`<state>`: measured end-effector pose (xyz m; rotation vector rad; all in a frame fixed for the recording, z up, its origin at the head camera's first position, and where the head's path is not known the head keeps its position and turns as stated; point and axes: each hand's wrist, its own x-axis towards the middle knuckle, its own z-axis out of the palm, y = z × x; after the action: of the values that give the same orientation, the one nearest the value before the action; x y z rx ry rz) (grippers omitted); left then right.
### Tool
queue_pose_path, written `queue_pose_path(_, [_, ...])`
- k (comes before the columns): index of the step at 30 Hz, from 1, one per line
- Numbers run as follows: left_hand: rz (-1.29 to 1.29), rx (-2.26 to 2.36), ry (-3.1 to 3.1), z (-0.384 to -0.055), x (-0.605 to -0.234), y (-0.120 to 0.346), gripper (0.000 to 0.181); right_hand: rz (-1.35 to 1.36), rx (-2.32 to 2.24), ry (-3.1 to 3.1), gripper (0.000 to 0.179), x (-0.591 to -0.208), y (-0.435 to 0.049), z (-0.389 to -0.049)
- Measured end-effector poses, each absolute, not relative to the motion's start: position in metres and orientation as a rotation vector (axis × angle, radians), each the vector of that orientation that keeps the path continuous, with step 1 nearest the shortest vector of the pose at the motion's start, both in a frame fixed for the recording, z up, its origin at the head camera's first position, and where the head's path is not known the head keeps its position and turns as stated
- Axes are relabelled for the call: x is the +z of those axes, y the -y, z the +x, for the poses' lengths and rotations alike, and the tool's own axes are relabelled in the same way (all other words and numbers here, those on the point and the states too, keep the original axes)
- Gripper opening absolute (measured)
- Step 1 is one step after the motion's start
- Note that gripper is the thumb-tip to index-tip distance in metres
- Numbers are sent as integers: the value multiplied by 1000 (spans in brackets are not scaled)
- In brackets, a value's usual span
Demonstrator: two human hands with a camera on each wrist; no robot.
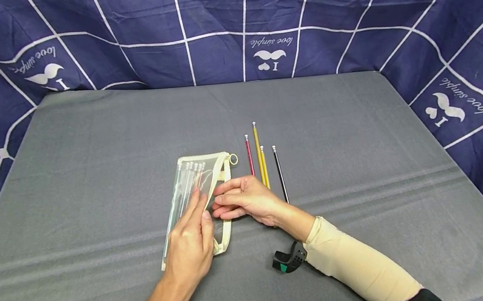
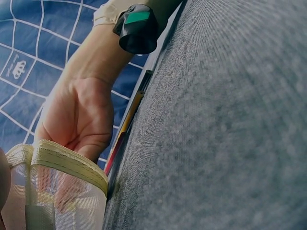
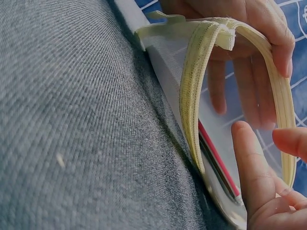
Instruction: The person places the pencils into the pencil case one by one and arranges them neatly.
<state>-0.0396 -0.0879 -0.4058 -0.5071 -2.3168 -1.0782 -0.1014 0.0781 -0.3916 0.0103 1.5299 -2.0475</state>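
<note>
A clear zip pencil case (image 1: 228,240) with cream trim lies on the grey table, its zipped side gaping. Several pencils (image 3: 218,158) are inside, one of them red; their eraser ends show through the film in the head view. My left hand (image 1: 189,239) holds the case's upper edge, fingers over the clear film and thumb at the zipper strip (image 3: 283,105). At the mouth is my right hand (image 1: 250,199), fingers loosely bent with nothing between them. Through the mesh side (image 2: 81,201) in the left wrist view, right fingertips show within the opening.
Right of the case lie a red pencil (image 1: 248,152), two yellow pencils (image 1: 256,140) and a black pencil (image 1: 280,170), partly behind the right hand. A ring zipper pull (image 1: 233,159) sticks out at the case's far corner. A blue checked cloth (image 1: 209,17) hangs behind the table.
</note>
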Motion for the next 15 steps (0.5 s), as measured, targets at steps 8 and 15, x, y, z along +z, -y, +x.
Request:
queue_pose_path(8, [-502, -1089, 2316, -39, -405, 88, 35, -10, -2036, -1541, 25, -391, -79, -102])
queue_pose_path(15, [-505, -1082, 2320, -39, -406, 88, 34, 0, -2048, -1579, 30, -391, -84, -103])
